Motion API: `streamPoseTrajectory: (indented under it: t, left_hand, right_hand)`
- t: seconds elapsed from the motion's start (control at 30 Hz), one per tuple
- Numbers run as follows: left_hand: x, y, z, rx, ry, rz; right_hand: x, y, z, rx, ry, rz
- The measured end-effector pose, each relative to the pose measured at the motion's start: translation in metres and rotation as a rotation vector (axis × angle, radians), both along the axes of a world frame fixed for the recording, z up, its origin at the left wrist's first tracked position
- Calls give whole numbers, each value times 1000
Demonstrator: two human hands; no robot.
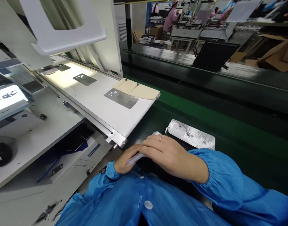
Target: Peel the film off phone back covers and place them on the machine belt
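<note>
Blue fabric sleeves frame two bare hands held close together. The left hand (127,159) is curled, holding a thin, whitish, translucent piece (135,158) by its edge, its thumb hidden. The right hand (166,155) lies over the same piece, fingers together and loosely bent; whether it grips or only covers it I cannot tell.

From the hands, a flat white conveyor belt (99,102) stretches away toward ten o'clock. On it, at eleven o'clock, a grey rounded rectangular plate with round holes (121,98) lies beside a cream-coloured guide board (139,90). Two similar grey plates lie farther along, the farthest by the bright, lit stretch. At two o'clock, a silvery plate with dark mottling (200,138) rests on a black support over the dark green belt (240,157).

The work looks like a repeating run, partway through: three plates are already on the white belt, while the mottled plate and the held piece are off it and seem left to deal with. How many more remain does not show.
</note>
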State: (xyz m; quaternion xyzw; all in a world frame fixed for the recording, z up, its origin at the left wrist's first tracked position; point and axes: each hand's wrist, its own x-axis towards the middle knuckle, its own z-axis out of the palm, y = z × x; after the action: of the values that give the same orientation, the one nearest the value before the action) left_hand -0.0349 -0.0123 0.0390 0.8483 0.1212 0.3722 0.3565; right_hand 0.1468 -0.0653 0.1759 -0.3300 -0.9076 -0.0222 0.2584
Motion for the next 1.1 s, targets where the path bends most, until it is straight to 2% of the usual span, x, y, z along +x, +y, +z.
streamPoseTrajectory:
  t: [0.13,0.23,0.4,0.63,0.77,0.87,0.97,1.1]
  left_hand:
    - [-5,11,-13,-59,-27,101]
    - [-2,18,-27,-157,-11,162]
    - [5,22,-42,-334,-12,165]
    - [9,23,-35,-335,-22,127]
    - [10,24,-32,-340,-23,105]
    - [11,23,-34,-384,-26,89]
    - [11,22,-37,-441,-16,109]
    - [11,20,-36,-491,-24,138]
  right_hand:
    - [5,11,3,29,29,3]
    - [6,24,-2,18,31,-5]
    - [9,38,-11,-26,4,-10]
    - [10,40,-5,-132,-79,-64]
    - [11,41,0,-170,-44,-25]
    - [11,41,4,-104,43,14]
    - [11,39,4,25,112,-7]
    - [13,39,-2,166,73,8]
